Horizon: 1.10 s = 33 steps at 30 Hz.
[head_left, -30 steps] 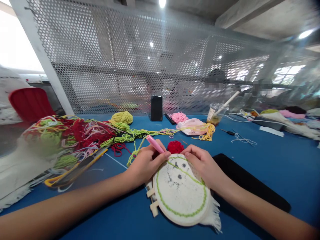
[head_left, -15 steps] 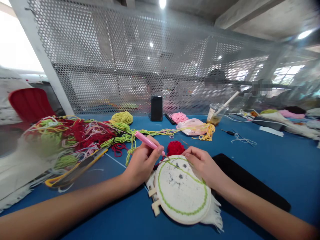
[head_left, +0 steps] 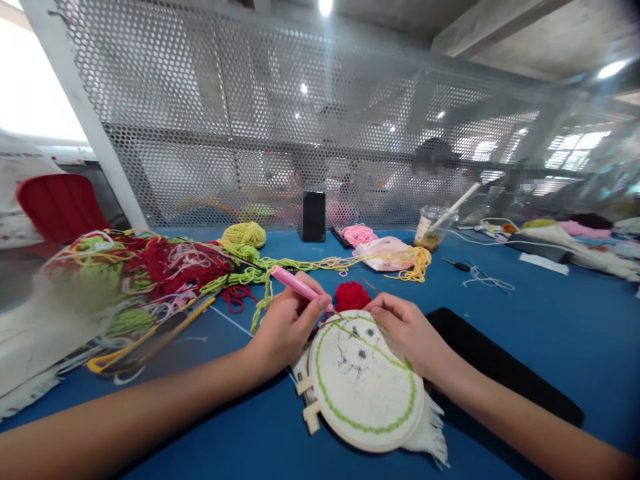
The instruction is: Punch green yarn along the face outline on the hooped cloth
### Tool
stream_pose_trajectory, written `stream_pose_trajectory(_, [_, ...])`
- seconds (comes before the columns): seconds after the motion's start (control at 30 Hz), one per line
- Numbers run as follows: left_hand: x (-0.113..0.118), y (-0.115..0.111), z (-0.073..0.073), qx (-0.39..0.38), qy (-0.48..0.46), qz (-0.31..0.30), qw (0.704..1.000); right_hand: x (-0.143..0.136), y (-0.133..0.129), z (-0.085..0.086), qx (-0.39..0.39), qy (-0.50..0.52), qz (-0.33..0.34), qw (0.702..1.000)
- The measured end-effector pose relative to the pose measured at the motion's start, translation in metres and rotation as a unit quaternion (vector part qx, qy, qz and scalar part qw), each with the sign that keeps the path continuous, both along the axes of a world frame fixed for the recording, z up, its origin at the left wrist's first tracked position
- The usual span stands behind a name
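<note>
My left hand (head_left: 289, 323) is closed round a pink punch tool (head_left: 296, 283), its tip at the top edge of a round hoop. White cloth (head_left: 370, 393) is stretched in the hoop, with a green yarn outline around it, a green strand across it and dark marks. My right hand (head_left: 404, 328) pinches the hoop's upper right rim, its fingertips partly hidden behind the edge. Just behind the hoop is a ball of red yarn (head_left: 352, 296). Wooden clamp ends (head_left: 311, 417) stick out at the hoop's lower left.
Tangled yarn (head_left: 165, 267) and a yellow-edged cutter (head_left: 155, 337) lie left. Behind stand a phone (head_left: 313, 217), a drink cup (head_left: 429, 230) and a perforated screen (head_left: 260, 120). A black flat object (head_left: 500, 367) lies right, beyond it a black-handled tool (head_left: 461, 267).
The pink tool and my left hand have shifted very slightly to the right. My right hand and the hoop look almost the same.
</note>
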<state>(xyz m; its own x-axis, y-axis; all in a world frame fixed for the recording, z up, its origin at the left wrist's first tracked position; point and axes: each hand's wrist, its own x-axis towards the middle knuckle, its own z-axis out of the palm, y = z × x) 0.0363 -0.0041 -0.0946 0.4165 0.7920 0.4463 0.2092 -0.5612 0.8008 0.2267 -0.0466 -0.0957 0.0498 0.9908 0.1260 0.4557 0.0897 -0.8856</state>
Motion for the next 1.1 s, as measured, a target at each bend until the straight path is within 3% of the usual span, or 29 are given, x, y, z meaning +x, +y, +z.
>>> stream_pose_trajectory(0.17, [0.003, 0.0, 0.002, 0.032, 0.031, 0.005, 0.999, -0.002, -0.004, 0.006, 0.017, -0.007, 0.005, 1.0])
stream_pose_trajectory(0.33, [0.007, -0.001, 0.002, 0.102, 0.073, -0.055, 0.991, -0.007, -0.009, 0.011, 0.032, -0.02, 0.019, 0.999])
stream_pose_trajectory(0.5, [0.006, -0.001, 0.004, 0.057, 0.075, -0.05, 0.994, -0.007, -0.007, 0.007, 0.025, -0.03, 0.011, 0.999])
stream_pose_trajectory(0.7, [0.002, -0.001, 0.002, -0.016, -0.006, 0.004, 1.0, -0.002, -0.001, 0.001, 0.018, -0.034, 0.006, 0.999])
stream_pose_trajectory(1.1, [0.002, 0.001, -0.002, -0.029, -0.032, -0.009, 0.999, -0.002, -0.001, 0.002, 0.006, -0.023, 0.002, 1.0])
